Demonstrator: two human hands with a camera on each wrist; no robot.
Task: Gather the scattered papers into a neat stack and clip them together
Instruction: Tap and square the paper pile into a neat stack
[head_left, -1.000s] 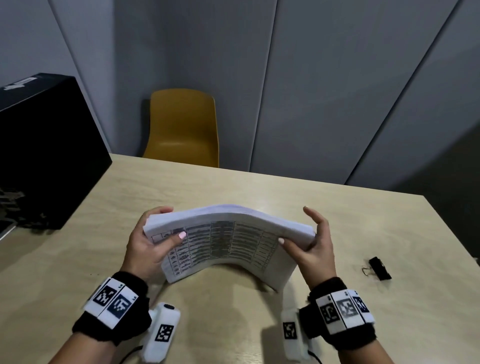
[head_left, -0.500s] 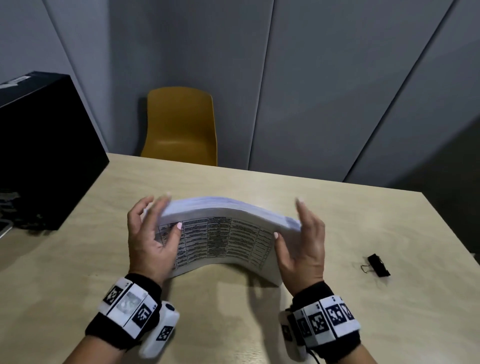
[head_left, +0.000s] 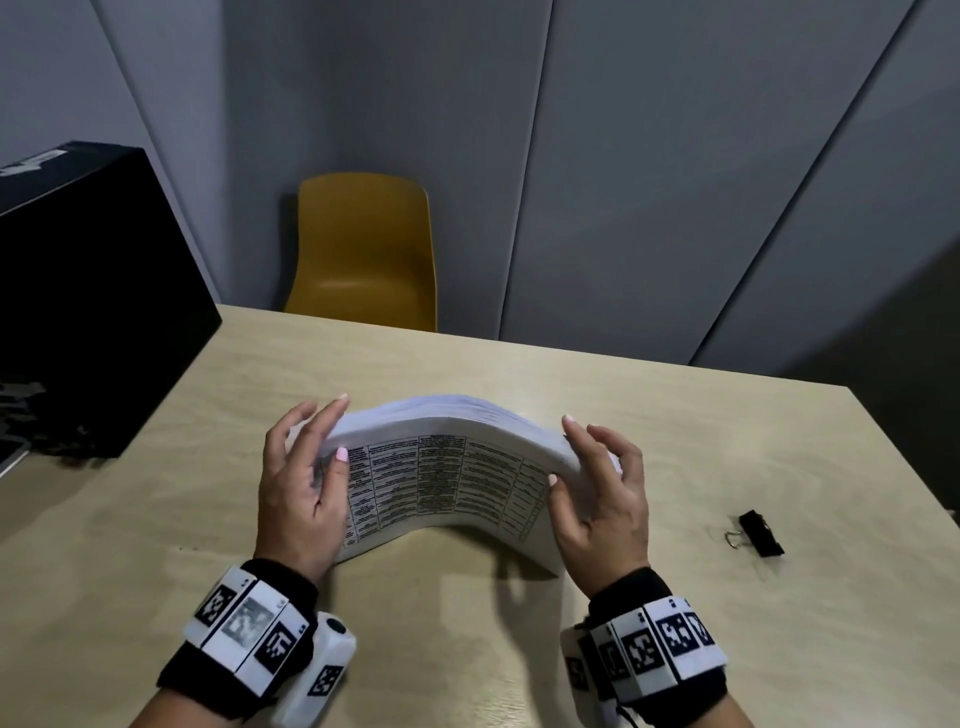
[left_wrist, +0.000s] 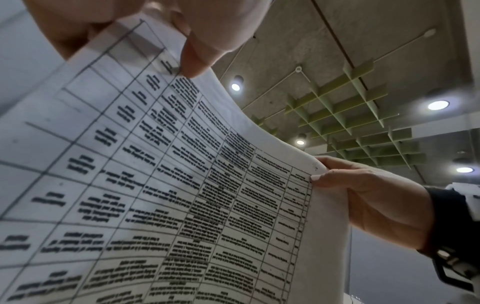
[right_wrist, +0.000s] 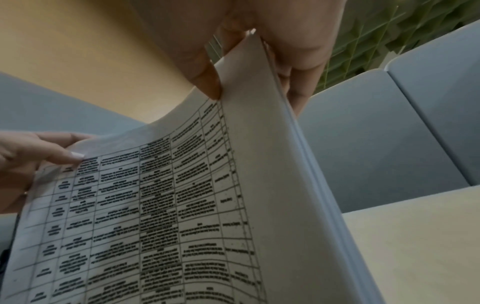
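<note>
Papers (head_left: 441, 483) arch between left hand (head_left: 301, 493) and right hand (head_left: 597, 499).

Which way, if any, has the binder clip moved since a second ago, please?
No; the binder clip sits unmoved near the right edge of the table.

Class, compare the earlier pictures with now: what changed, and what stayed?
The left hand and right hand uncurled their fingers from over the paper stack; they now hold its ends between thumbs and straighter fingers. The stack stayed bowed, and the clip stayed on the table.
</note>
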